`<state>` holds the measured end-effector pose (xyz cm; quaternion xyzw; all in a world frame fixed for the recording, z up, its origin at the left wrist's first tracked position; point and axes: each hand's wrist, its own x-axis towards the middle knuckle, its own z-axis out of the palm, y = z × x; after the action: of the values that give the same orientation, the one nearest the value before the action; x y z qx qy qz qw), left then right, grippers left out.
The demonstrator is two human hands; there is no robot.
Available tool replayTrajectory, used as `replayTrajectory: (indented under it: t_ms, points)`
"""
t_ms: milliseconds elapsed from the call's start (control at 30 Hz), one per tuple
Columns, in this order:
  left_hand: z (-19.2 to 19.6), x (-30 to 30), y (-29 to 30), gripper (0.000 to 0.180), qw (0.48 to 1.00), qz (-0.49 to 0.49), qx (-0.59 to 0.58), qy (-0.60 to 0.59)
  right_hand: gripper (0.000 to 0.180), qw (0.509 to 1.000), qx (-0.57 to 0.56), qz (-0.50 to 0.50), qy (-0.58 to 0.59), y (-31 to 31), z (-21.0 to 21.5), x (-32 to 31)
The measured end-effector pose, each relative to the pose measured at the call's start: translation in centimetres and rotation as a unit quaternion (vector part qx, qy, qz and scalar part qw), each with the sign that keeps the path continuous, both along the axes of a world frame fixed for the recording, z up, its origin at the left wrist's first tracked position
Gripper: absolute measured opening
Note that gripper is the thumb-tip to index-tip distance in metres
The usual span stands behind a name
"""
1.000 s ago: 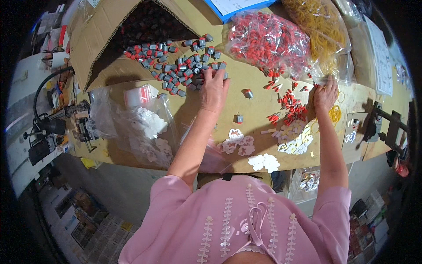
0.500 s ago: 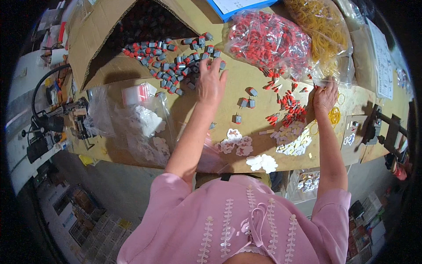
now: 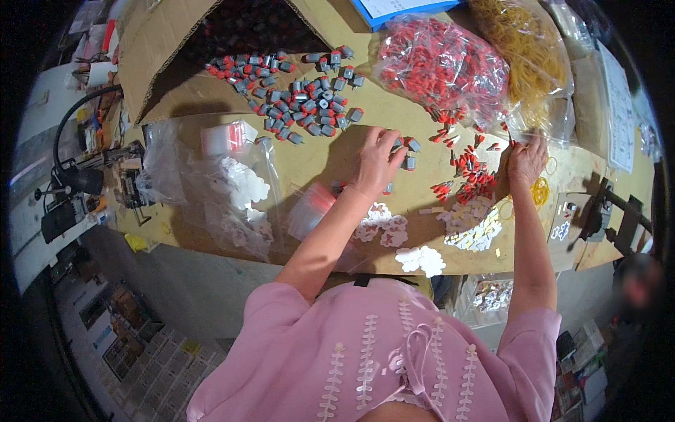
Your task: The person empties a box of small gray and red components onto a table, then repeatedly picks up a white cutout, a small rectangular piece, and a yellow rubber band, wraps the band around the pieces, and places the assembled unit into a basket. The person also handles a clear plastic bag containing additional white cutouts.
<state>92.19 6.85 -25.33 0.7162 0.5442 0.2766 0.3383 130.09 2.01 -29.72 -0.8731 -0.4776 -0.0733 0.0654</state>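
Observation:
My left hand [image 3: 377, 163] is over the middle of the table, fingers closed on a small grey motor [image 3: 396, 145] at their tips. Right beside it lie two more loose motors [image 3: 412, 145], and another motor [image 3: 387, 188] sits nearer, partly behind my wrist. At the right, my right hand [image 3: 527, 163] rests by the near corner of the rubber band bag, its fingers bent together; what they hold, if anything, is hidden. Just left of that hand spreads a pile of small red-tipped parts [image 3: 472, 169].
A tipped cardboard box [image 3: 158, 60] spills a heap of motors [image 3: 309, 105]. Behind are a bag of red parts [image 3: 443, 63] and a bag of yellow rubber bands [image 3: 527, 56]. Nearer lie pale strips [image 3: 478, 228], white cutouts [image 3: 420, 260] and plastic bags [image 3: 211, 190]. A black clamp [image 3: 612, 211] stands right.
My left hand has moved from the motor heap, right and nearer, to the loose motors, now with a motor at its fingertips. My right hand stays nearly in place. The view shifted slightly.

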Motion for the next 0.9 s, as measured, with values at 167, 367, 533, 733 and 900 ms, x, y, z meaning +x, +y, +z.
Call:
replayTrajectory:
  t_ms: [167, 367, 533, 733, 900]
  points:
    - [1.1, -2.9, 2.7, 0.034, 0.997, 0.043, 0.042, 0.05, 0.056, 1.0, 0.0, 0.0, -0.001, -0.1, 0.0, -0.1]
    - [-0.9, -1.7, -2.1, 0.025, 1.0, -0.022, -0.013, -0.003, 0.056, 1.0, -0.02, -0.012, 0.002, 0.4, 0.5, -0.2]
    - [2.6, -5.5, -0.2, 0.03, 0.987, 0.045, 0.057, 0.147, 0.056, 1.0, -0.007, -0.001, -0.008, 0.0, 0.1, 0.0]
    - [1.9, -7.2, 1.3, 0.042, 0.98, 0.066, 0.053, 0.182, 0.055, 1.0, -0.002, -0.004, -0.008, 0.0, -0.2, 0.2]
    - [1.7, -6.4, 1.8, 0.046, 0.991, 0.073, 0.002, 0.115, 0.054, 1.0, -0.005, 0.003, -0.021, 0.1, -0.4, 0.4]
